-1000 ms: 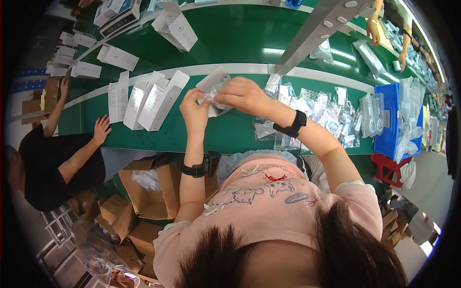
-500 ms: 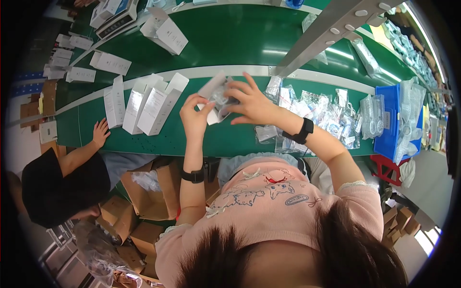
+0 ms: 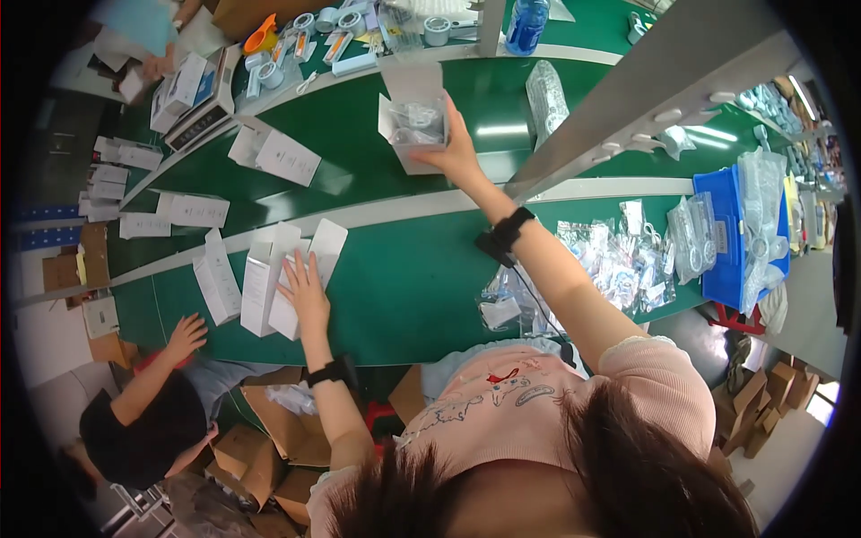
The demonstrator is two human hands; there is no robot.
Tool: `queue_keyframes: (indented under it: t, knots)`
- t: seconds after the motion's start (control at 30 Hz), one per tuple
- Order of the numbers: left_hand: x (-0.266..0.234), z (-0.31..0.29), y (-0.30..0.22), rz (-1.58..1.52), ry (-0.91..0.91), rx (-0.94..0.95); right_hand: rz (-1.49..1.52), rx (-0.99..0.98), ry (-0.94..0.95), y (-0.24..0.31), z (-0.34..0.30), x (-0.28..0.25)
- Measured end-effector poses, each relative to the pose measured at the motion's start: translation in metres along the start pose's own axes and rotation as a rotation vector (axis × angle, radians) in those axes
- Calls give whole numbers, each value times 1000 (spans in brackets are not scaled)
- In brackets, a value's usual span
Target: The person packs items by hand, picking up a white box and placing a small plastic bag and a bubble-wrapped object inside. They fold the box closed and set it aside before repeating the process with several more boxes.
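My right hand (image 3: 456, 148) grips an open white box (image 3: 418, 163) over the far green surface, fingers along its right side. The box's flaps stand up, and clear plastic wrapping (image 3: 417, 118) shows inside; its contents are hard to make out. My left hand (image 3: 308, 300) lies on another white box (image 3: 283, 318), its fingers stretched out and apart. That box has a raised flap and lies tilted beside two similar white boxes, a middle one (image 3: 258, 291) and a left one (image 3: 215, 287).
Clear-bagged parts (image 3: 614, 264) are heaped at right, near a blue bin (image 3: 722, 242). A slanted metal post (image 3: 637, 99) rises beyond my right arm. Further white boxes (image 3: 278, 157) stand far left. A co-worker's hand (image 3: 186, 335) rests on the table's left edge.
My right hand has carried the open box away from me onto the far surface. My left hand has let go of it and moved left onto another white box. The view has shifted.
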State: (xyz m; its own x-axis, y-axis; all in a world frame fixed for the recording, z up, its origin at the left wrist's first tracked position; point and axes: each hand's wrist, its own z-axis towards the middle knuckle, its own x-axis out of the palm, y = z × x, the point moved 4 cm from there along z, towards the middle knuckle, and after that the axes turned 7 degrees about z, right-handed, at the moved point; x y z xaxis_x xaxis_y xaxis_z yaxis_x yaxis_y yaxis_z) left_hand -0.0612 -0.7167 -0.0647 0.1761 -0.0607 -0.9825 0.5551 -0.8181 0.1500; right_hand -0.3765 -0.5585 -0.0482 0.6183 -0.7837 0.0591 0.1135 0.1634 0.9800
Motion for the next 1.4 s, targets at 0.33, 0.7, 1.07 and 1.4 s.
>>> queue_keyframes:
  t: [0.33,0.7,1.07,1.4]
  knots:
    - [-52,-14,-136,-572,87,87,-313,457,750,22,-104,-82]
    - [44,-14,-121,-1345,419,-149,-436,676,72,-90,67,-235]
    - [-60,-4,-173,-1708,273,-40,-679,364,-50,-95,64,-186]
    - [-88,-6,-246,-1161,-121,355,822,376,-938,64,-182,-250]
